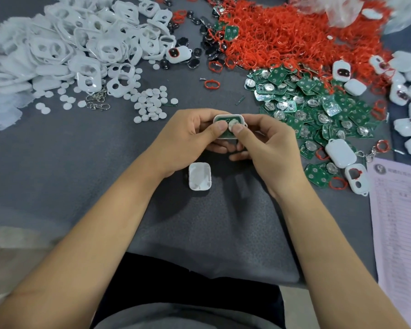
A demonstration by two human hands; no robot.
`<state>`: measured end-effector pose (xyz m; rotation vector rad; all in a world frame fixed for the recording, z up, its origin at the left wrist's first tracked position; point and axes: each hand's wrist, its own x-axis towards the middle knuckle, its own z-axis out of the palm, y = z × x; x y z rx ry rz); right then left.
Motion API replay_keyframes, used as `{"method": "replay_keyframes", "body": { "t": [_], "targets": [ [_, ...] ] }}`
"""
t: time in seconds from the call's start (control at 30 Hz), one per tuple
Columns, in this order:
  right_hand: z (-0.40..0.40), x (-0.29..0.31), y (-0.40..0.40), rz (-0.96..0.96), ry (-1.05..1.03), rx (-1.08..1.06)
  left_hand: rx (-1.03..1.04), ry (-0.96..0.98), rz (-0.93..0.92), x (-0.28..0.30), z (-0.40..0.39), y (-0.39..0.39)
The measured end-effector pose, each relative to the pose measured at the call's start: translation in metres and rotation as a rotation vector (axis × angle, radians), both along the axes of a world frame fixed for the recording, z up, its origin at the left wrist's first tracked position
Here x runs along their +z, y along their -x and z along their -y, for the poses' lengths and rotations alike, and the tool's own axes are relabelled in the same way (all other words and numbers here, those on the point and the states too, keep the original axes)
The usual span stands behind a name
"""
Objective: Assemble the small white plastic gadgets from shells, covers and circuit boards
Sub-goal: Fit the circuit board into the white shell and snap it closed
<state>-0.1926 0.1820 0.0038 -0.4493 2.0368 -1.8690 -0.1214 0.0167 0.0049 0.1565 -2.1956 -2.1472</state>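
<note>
- both hands are up over the middle of the grey worktop [57, 162], clamped together on one small white shell [228, 118] with a green circuit board [224, 119] sitting inside it
- left hand [188, 141] grips the shell from its side, thumb curled over the top and pressing on the board
- right hand [268, 143] does the same from the other side, thumb tip right on the round silver battery bit, fingers tucked underneath
- a loose white cover [199, 176] lies inside-up on the worktop just below the hands, not touching them
- big heap of white covers with cutouts [81, 43] at the far left, little white round discs [150, 103] scattered near it
- huge tangle of red rings [294, 36] at the far right, with a pile of green boards [318, 110] spilling down beside the right hand
- some closed white gadgets [408, 91] along the right edge, plus a printed paper sheet [401, 222] lower down
</note>
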Motion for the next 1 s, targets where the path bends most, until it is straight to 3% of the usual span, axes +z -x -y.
{"method": "replay_keyframes", "body": {
  "t": [0.1,0.33,0.47,0.57,0.7,0.83,1.0],
  "targets": [
    [-0.001,0.003,-0.001,-0.088,-0.025,-0.011,0.049,-0.041,-0.021,0.0,-0.002,0.0],
    [-0.009,0.006,-0.003,-0.505,-0.222,-0.166,0.212,-0.277,0.014,0.001,-0.001,0.004],
    [-0.019,0.007,0.008,-0.513,-0.238,-0.356,0.209,-0.286,0.0,-0.001,-0.001,0.003],
    [-0.024,0.005,0.013,-0.508,-0.29,-0.377,0.194,-0.276,-0.001,-0.001,0.001,0.002],
    [-0.022,0.003,0.009,-0.578,-0.366,-0.208,0.194,-0.264,-0.002,-0.001,0.0,0.002],
    [-0.014,0.004,-0.007,-0.76,-0.495,0.209,0.244,-0.261,0.019,0.0,-0.002,0.004],
    [-0.004,0.002,-0.022,-0.931,-0.517,0.395,0.289,-0.294,0.055,0.002,-0.002,0.005]
  ]
}}
